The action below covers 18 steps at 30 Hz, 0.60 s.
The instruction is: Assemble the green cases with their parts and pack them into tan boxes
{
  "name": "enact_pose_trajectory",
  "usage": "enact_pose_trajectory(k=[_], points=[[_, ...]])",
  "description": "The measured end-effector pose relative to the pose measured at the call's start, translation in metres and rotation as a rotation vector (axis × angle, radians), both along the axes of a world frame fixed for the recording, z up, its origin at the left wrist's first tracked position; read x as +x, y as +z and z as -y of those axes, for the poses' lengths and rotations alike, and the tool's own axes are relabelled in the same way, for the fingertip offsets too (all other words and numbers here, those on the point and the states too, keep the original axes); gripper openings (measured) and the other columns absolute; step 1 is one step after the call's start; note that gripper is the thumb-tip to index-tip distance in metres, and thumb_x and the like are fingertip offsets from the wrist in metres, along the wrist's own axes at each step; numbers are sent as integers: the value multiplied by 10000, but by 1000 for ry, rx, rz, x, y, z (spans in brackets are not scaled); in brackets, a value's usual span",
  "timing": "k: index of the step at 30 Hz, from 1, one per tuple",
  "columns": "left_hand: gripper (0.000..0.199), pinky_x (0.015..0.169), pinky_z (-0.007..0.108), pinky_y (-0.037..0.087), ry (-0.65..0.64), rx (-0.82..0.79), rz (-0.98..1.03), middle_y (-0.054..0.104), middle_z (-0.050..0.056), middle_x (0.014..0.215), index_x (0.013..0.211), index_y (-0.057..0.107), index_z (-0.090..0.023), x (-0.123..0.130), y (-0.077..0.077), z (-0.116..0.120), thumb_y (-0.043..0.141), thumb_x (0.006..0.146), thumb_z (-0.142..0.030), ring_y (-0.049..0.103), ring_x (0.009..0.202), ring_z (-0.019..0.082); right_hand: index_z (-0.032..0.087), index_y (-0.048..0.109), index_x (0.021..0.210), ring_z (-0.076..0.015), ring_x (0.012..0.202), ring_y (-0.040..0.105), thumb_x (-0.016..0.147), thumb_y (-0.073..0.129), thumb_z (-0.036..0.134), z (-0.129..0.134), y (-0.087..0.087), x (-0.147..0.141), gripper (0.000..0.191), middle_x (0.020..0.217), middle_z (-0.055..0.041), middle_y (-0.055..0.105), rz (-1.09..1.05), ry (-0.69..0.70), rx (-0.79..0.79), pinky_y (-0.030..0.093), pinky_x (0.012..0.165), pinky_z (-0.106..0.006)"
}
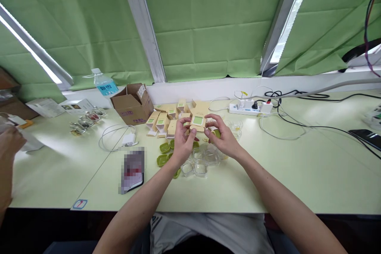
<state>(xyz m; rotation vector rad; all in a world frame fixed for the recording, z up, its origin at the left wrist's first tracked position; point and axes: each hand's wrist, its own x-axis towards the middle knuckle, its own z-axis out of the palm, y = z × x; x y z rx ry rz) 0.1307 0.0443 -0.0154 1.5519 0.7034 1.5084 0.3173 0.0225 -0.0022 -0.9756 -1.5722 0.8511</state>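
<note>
Between my two hands, above the table, is a small tan cardboard box (198, 120) with a green square on its face. My left hand (183, 139) grips its left side, thumb at the lower edge. My right hand (224, 137) closes on its right side with curled fingers. A green piece (217, 132) shows by my right fingers; whether they touch it I cannot tell. Below lie several green plastic cups or lids (162, 160) and several clear plastic containers (201, 168). More tan boxes (162, 122), some with flaps up, are gathered behind my hands.
An open brown carton (132, 107) and a water bottle (104, 82) stand at the back left. A phone (135, 182) and a white charger (128, 139) lie left. Behind right is a power strip (250, 107) with cables. Another person's hand (12, 141) is far left.
</note>
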Motion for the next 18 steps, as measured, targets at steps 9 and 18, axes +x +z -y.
enact_pose_trajectory(k=[9,18], points=[[457,639,255,617,-12,-55,46,593,76,1288,1226,526,-286,2,2,-1,769,934,-539,650,965,182,398,478,1451,-165,679,641,944,760,471,1,-1,-1,584,1212,-35,721,95,-15,6,559,690,-356],[586,601,262,618,11,10,-28,645,147,1379,1467,573,-274,6,-3,-1,733,975,-549,684,959,206,358,478,1449,-169,694,677,990,709,475,-1,-9,-7,527,1179,-43,742,64,-89,98,584,690,-344]])
